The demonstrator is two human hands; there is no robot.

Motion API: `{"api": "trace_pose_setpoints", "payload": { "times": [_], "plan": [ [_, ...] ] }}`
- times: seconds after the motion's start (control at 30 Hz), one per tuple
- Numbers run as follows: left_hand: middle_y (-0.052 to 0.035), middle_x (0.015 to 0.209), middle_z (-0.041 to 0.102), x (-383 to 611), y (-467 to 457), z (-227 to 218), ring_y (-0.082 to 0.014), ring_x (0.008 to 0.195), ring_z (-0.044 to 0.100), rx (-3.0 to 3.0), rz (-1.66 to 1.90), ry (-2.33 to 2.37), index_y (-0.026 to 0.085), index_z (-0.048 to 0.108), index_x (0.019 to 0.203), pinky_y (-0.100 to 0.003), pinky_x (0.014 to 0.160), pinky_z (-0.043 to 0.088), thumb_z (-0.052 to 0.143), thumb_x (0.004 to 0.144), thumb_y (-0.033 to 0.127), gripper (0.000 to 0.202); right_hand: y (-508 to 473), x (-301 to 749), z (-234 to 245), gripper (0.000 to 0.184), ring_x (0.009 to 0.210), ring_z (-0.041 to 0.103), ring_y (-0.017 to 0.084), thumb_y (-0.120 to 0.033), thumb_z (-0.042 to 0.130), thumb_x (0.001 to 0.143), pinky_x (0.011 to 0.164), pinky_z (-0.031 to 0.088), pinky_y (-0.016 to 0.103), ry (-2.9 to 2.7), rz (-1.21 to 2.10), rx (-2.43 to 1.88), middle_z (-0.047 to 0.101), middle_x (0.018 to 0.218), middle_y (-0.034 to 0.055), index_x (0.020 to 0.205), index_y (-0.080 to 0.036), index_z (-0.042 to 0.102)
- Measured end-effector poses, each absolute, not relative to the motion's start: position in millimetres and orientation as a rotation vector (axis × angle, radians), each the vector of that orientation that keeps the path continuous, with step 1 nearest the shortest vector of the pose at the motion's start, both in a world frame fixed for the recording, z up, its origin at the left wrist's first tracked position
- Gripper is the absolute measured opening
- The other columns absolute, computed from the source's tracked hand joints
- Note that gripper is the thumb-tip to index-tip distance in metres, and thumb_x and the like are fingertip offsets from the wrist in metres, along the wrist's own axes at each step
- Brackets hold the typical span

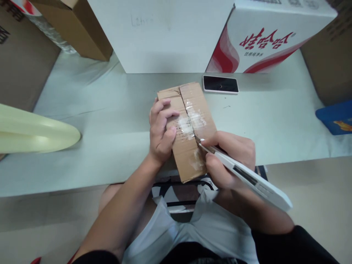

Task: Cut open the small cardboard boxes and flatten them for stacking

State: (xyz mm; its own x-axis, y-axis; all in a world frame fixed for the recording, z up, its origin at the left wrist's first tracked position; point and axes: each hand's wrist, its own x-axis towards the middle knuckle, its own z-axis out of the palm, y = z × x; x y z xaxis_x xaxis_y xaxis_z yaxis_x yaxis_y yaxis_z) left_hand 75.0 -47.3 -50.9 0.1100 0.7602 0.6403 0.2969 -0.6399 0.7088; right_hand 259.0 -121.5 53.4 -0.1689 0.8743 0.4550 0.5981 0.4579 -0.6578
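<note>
Overall, we find a cloth-covered table (pixel 123 106) with a large white box (pixel 165 40) standing toward its far edge. Immediately right of that stands a red-and-white printed carton (pixel 268 40); toward the far left corner we record a brown box (pixel 85 33). A pale yellow rounded object (pixel 38 130), partly in view, extends in from the left edge. We locate the small cardboard box (pixel 185 150) at the middle of the near edge, set at a slant. At the right edge sits a blue object (pixel 337 117), partly visible. We observe the left hand (pixel 161 132) holding the cardboard box's left side, fingers slightly parted; the right hand (pixel 229 157) grips a white cutter (pixel 255 183), fingers closed, its tip at the lengthwise seam. A phone (pixel 220 84) lies screen-up before the printed carton. Finally, we note clear tape (pixel 186 126) across the seam.
</note>
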Motion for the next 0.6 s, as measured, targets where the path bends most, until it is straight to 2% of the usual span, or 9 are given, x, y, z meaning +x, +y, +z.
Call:
{"api": "trace_pose_setpoints", "payload": {
  "times": [0.23, 0.3, 0.4, 0.53, 0.6],
  "plan": [
    [-0.0088, 0.145, 0.056, 76.3, -47.6, -51.5, -0.0340, 0.145, 0.052, 1.994, 1.546, 1.083, 0.029, 0.062, 0.119, -0.061, 0.133, 0.032, 0.038, 0.102, 0.061, 0.043, -123.4, 261.8, 65.0, 0.004, 0.041, 0.039, 0.007, -0.020, 0.056, 0.079, 0.043, 0.032, 0.023, -1.914, 0.436, -1.251, 0.050, 0.053, -0.0071, 0.075, -0.022, 0.057],
    [-0.0089, 0.144, 0.057, 77.4, -47.9, -51.6, -0.0340, 0.145, 0.052, 1.984, 1.565, 1.091, 0.028, 0.063, 0.118, -0.061, 0.132, 0.032, 0.038, 0.102, 0.061, 0.044, -124.4, 263.2, 68.7, 0.010, 0.041, 0.038, 0.006, -0.023, 0.060, 0.082, 0.043, 0.031, 0.022, -1.928, 0.475, -1.261, 0.047, 0.051, -0.0083, 0.073, -0.023, 0.055],
    [-0.0087, 0.143, 0.058, 78.9, -48.6, -51.3, -0.0332, 0.143, 0.054, 1.967, 1.592, 1.077, 0.029, 0.063, 0.117, -0.061, 0.132, 0.033, 0.039, 0.103, 0.060, 0.042, -127.6, 267.5, 72.1, 0.017, 0.042, 0.036, 0.005, -0.019, 0.062, 0.083, 0.042, 0.030, 0.020, -1.978, 0.545, -1.283, 0.043, 0.052, -0.0099, 0.072, -0.023, 0.050],
    [-0.0080, 0.144, 0.058, 79.4, -48.6, -51.1, -0.0334, 0.143, 0.054, 1.960, 1.587, 1.082, 0.029, 0.064, 0.116, -0.061, 0.132, 0.032, 0.040, 0.103, 0.061, 0.042, -133.0, 277.5, 73.1, 0.005, 0.047, 0.048, 0.009, -0.020, 0.056, 0.088, 0.047, 0.039, 0.023, -2.003, 0.674, -1.316, 0.056, 0.060, -0.0074, 0.090, -0.024, 0.059],
    [-0.0075, 0.145, 0.058, 79.2, -48.0, -51.4, -0.0336, 0.143, 0.053, 1.966, 1.593, 1.060, 0.029, 0.063, 0.116, -0.061, 0.132, 0.031, 0.041, 0.102, 0.061, 0.041, -134.5, 281.5, 73.0, 0.013, 0.051, 0.055, 0.012, -0.021, 0.052, 0.090, 0.051, 0.044, 0.026, -2.002, 0.695, -1.281, 0.062, 0.064, -0.0053, 0.098, -0.025, 0.062]
  ]
}}
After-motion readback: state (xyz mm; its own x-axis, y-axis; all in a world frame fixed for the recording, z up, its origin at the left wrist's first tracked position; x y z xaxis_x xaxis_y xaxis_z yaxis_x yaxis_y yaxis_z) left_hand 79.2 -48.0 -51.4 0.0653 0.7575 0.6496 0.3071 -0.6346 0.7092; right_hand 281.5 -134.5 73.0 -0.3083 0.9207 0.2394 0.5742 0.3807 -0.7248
